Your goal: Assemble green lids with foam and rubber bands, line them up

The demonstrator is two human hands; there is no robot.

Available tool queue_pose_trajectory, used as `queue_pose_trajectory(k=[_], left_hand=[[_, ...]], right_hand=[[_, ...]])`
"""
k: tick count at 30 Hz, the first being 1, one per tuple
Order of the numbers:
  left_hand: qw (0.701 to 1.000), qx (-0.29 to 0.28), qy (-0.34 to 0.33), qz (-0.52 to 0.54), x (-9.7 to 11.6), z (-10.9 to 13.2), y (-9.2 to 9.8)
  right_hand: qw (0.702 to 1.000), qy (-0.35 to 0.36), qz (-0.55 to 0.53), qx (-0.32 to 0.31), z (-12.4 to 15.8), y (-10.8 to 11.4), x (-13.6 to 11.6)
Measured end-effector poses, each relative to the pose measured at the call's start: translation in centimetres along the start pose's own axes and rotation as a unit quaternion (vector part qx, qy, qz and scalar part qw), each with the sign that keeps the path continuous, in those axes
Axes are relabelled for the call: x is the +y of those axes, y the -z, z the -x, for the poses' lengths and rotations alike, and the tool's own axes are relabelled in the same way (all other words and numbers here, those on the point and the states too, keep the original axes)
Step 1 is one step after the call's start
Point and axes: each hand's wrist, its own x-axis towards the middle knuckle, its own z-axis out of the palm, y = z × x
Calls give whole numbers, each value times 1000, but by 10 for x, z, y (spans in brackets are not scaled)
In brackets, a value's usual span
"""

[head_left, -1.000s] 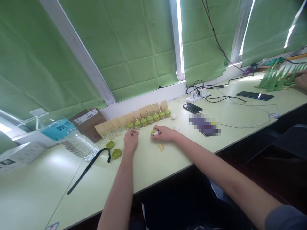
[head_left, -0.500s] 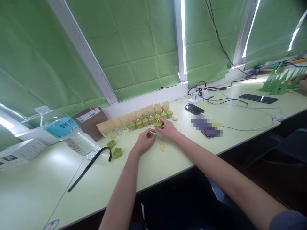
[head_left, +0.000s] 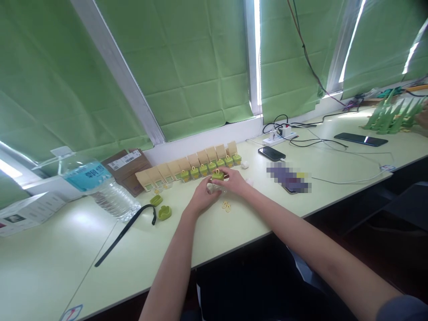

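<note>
Between my hands is a green lid (head_left: 218, 175) with a small yellow loop on top. My right hand (head_left: 235, 181) grips the lid from the right with thumb and fingers. Below it, my left hand (head_left: 202, 195) curls around what looks like a small clear container, mostly hidden by the fingers. Two pale yellow loops (head_left: 226, 206) lie on the table in front of my hands. To the left rest two loose green lids (head_left: 164, 213). Behind my hands runs a row of small clear boxes with green lids (head_left: 203, 169), each backed by a tan card (head_left: 190, 161).
A large water bottle (head_left: 100, 187) lies tilted at the left by a brown carton (head_left: 129, 171), with a black strap (head_left: 125, 234) nearby. On the right are a phone (head_left: 271, 154), a power strip (head_left: 280, 138), cables, another phone (head_left: 361, 139) and green spiky pieces (head_left: 391, 118).
My right hand has brought the green lid slightly left, over my left hand. My left fingers have closed in beneath the lid, and the hands now meet.
</note>
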Motion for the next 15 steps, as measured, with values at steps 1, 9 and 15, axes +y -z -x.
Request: queue_pose_trajectory(k=[1, 9, 15], left_hand=[[1000, -7, 3, -7, 0, -1, 0], [1000, -16, -1, -6, -3, -3, 0], [1000, -13, 12, -1, -5, -4, -1]], right_hand=[[1000, -3, 2, -6, 0, 0, 1], [999, -23, 18, -43, 2, 1, -2], [996, -40, 36, -67, 3, 4, -3]])
